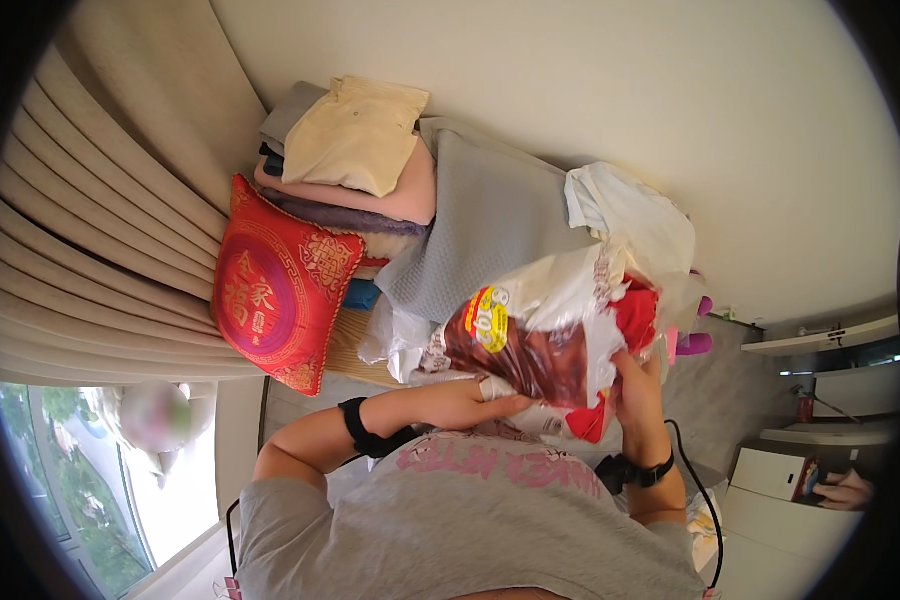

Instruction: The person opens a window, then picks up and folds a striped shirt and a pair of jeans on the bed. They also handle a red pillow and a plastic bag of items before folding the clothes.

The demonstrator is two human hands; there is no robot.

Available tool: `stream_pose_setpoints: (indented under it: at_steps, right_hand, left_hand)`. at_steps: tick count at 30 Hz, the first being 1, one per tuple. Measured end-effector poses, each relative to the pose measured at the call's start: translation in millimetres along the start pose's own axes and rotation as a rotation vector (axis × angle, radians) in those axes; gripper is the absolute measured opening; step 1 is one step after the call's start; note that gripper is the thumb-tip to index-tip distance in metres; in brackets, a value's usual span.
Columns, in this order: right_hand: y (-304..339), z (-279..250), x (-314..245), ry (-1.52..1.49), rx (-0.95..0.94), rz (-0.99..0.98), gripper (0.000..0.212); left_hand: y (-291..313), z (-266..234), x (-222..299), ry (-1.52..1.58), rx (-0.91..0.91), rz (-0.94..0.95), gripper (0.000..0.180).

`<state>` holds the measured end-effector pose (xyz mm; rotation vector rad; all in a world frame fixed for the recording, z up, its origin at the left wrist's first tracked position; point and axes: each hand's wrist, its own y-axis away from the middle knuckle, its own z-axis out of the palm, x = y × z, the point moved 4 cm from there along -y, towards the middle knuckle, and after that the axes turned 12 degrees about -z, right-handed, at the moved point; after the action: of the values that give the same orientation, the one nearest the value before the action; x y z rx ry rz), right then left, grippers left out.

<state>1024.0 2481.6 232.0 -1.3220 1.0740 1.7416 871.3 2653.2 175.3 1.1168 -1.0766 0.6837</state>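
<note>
A large plastic bag hangs in front of my chest, clear and white with a brown printed part, a yellow and red label and red corners. My left hand is closed on its lower left edge, thumb lying along the plastic. At the right end, beside the red part, my right hand grips the bag, its fingers partly hidden by the plastic. What the bag contains I cannot make out. Just beyond it lies a grey quilted cloth, and a crumpled clear plastic wrapper is at its left.
A red cushion with gold patterns leans by the beige curtain. Behind it are folded cream cloth and a pink folded textile. White cloth lies at the far right of the pile. White cabinets stand at right.
</note>
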Motion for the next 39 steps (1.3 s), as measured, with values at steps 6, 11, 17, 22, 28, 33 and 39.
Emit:
stream_pose_setpoints:
  at_steps: [6, 11, 17, 22, 28, 33, 39]
  right_hand:
    - [44.0, -19.4, -1.9, 0.060, 0.041, -0.026, 0.047]
    - [57.1, -31.6, 24.3, -0.028, 0.156, -0.014, 0.051]
    - [28.4, -35.7, 107.0, -0.208, 0.211, 0.026, 0.054]
    - [-4.5, -15.6, 132.3, -0.147, 0.082, 0.085, 0.049]
    - [10.3, -34.0, 118.4, 0.172, -0.260, 0.068, 0.053]
    - [8.0, -46.9, 109.3, 0.182, -0.293, 0.112, 0.046]
    - [2.6, -32.6, 87.4, 0.460, -0.425, -0.125, 0.037]
  left_hand:
    - [9.5, 12.1, 2.7, 0.149, -0.296, -0.601, 0.049]
    - [-28.1, 24.8, -57.4, 0.487, -0.329, -0.321, 0.042]
    - [-71.9, -25.3, -106.6, 0.514, -0.040, -0.304, 0.039]
    - [-63.8, -93.8, -115.7, 0.048, 0.110, -0.660, 0.045]
    - [-18.7, -239.9, -25.1, -0.708, 1.318, -0.214, 0.047]
    - [-19.7, -309.6, -23.4, -1.125, 1.644, -0.220, 0.062]
    - [-17.9, -368.3, -15.2, -0.897, 1.576, -0.233, 0.029]
